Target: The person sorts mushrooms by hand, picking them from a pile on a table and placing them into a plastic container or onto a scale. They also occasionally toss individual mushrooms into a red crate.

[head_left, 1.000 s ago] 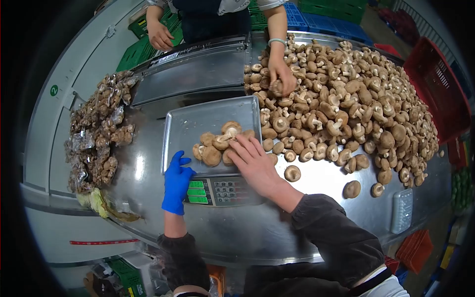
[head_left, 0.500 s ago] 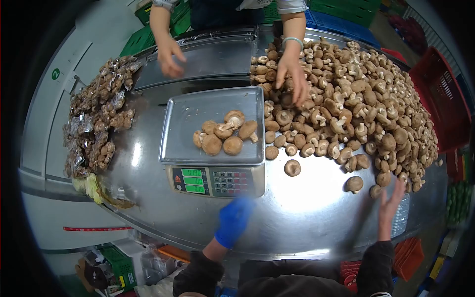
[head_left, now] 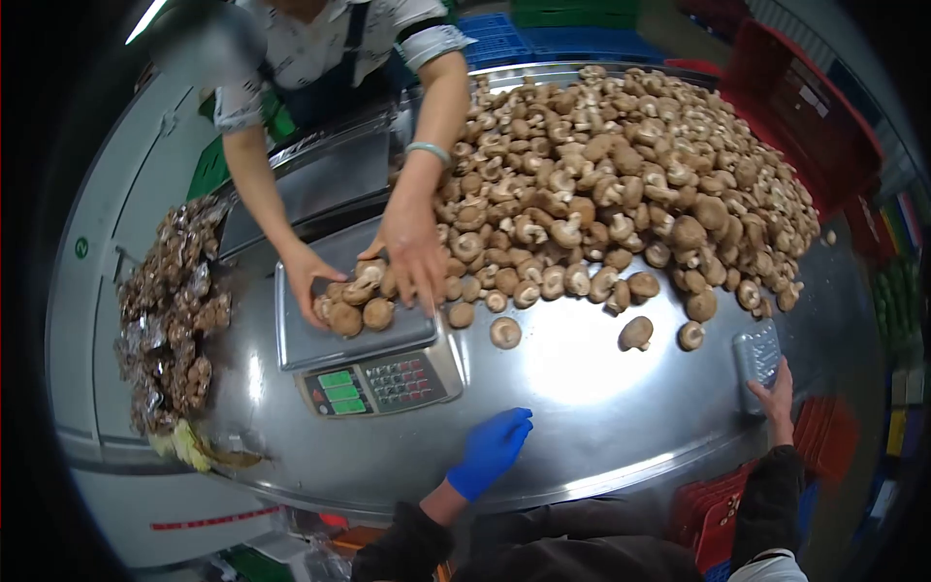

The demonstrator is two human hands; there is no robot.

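My left hand [head_left: 490, 451], in a blue glove, rests on the steel table [head_left: 582, 398] in front of the scale [head_left: 373, 383], holding nothing, fingers loosely apart. My right hand [head_left: 776, 396] reaches to the table's right edge, fingertips against the near end of a clear plastic tray [head_left: 758, 351]; I cannot tell whether it grips it. On the scale's metal pan [head_left: 320, 344] lie several brown mushrooms [head_left: 354, 306]. A person across the table has both hands [head_left: 412, 252] on those mushrooms.
A big heap of mushrooms [head_left: 601, 165] covers the far right of the table. Loose ones [head_left: 505, 332] lie near the scale. Bagged mushrooms [head_left: 170, 310] are piled at the left. Red crates [head_left: 824, 116] stand to the right.
My right hand has reached the plastic tray. My gloved left hand stays low on the table. The other person's hands moved from the heap onto the mushrooms in the scale pan.
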